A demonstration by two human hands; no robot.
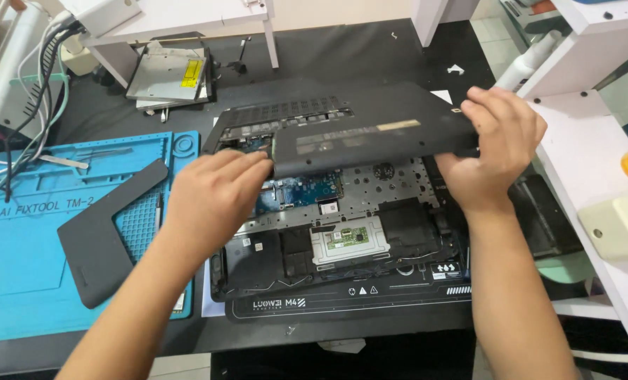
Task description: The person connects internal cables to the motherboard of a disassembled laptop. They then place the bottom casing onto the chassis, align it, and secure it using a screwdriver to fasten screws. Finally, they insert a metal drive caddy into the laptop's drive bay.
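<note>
a: what are the hands on?
b: both grip the laptop's black bottom cover [356, 130]. the left hand [212, 200] clasps its near left edge, fingers curled round it. the right hand [493, 144] grasps the right end, fingers over the top.
a: where is the cover?
b: raised and tilted above the open laptop base [342, 239], its far edge still close to the base, its near edge lifted. under it show the blue circuit board [300, 191] and the touchpad's back [348, 241].
a: and around it?
b: the base lies on a black mat [342, 309] on the dark surface [89, 105]. left of it is a blue repair mat [26, 260] with a loose black panel [106, 239] across it. behind, a silver optical drive [168, 76] sits under a white shelf [180, 21].
</note>
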